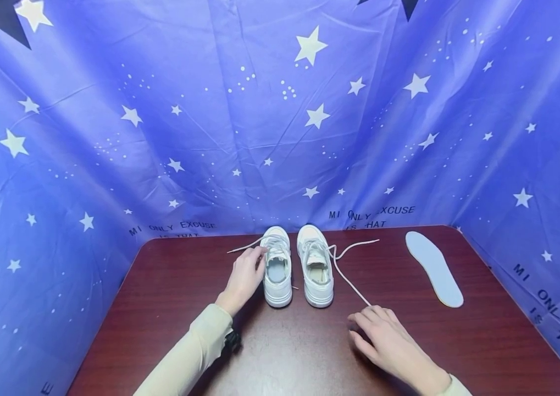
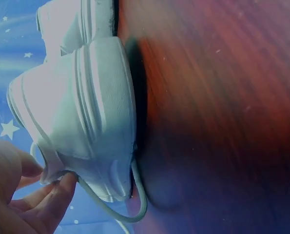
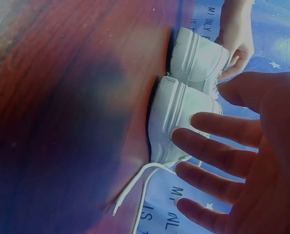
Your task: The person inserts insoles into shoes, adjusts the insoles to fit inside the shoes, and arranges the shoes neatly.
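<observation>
Two white sneakers stand side by side, toes toward the back, with loosened laces. My left hand (image 1: pixel 246 273) pinches the side edge of the left sneaker (image 1: pixel 277 291) near its opening; in the left wrist view the thumb and fingers (image 2: pixel 57 200) lie on either side of that edge. Inside this shoe a pale grey-blue lining shows. The right sneaker (image 1: pixel 320 290) has a beige inside, and its white lace (image 1: pixel 351 281) trails over the table. My right hand (image 1: pixel 383 335) is off the shoes, fingers spread and holding nothing, near the lace's front end.
A pale insole (image 1: pixel 435 269) lies flat at the right of the dark red wooden table (image 1: pixel 289 352). Blue cloth (image 1: pixel 240 137) with stars and lettering surrounds the table at the back and both sides.
</observation>
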Demonstrator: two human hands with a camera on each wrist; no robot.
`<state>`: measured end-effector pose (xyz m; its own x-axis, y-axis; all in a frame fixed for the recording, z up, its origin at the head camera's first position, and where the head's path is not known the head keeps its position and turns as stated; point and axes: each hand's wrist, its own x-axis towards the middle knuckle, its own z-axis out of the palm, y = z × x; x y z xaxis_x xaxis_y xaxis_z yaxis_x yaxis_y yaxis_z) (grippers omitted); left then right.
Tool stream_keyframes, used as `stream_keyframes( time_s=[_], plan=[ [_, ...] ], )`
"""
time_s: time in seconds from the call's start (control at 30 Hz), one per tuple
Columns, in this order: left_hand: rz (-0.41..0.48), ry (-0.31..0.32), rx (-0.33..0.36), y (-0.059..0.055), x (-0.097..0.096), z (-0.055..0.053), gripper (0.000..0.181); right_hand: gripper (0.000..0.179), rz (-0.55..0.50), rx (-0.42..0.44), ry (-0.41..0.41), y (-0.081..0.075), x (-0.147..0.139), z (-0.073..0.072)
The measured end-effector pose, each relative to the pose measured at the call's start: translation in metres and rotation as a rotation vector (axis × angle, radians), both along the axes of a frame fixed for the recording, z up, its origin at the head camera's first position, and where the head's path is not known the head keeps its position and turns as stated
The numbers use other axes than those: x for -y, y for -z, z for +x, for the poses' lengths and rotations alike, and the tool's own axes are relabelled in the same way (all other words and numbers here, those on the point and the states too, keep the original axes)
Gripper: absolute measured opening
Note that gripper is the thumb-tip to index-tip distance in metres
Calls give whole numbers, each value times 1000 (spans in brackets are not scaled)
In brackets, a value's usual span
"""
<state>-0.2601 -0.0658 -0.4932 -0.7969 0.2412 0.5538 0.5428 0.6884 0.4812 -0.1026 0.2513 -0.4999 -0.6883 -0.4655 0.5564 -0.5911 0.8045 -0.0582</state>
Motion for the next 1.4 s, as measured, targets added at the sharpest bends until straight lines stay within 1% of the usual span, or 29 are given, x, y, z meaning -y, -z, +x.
stream_keyframes(
  time_s=[0.13,0.23,0.33,0.47,0.67,0.77,0.93,1.0,1.27,1.4],
  plan=[
    [-22,-22,-18,0,2,9,19,20,-2,8,4,-3,2,0],
    [-28,-28,-29,2,3,17,17,21,2,22,17,-4,4,2],
    [-37,-29,-19,3,5,25,13,23,6,34,27,-4,5,4],
    [-49,-22,-20,4,6,34,10,23,9,32,29,-2,6,6],
    [-55,-4,-60,3,8,50,9,21,11,57,37,-4,9,5],
    [-68,6,-80,2,9,57,10,21,2,69,64,-7,11,4],
    [-99,19,-109,0,8,69,9,18,-27,111,160,-15,15,3],
    [-114,24,-120,-1,7,74,9,16,-31,127,183,-17,16,2],
    [-200,48,-165,1,4,92,8,14,-64,117,187,-22,22,-3],
    [-236,51,-173,4,4,102,7,14,-76,111,179,-22,26,-3]
  ],
)
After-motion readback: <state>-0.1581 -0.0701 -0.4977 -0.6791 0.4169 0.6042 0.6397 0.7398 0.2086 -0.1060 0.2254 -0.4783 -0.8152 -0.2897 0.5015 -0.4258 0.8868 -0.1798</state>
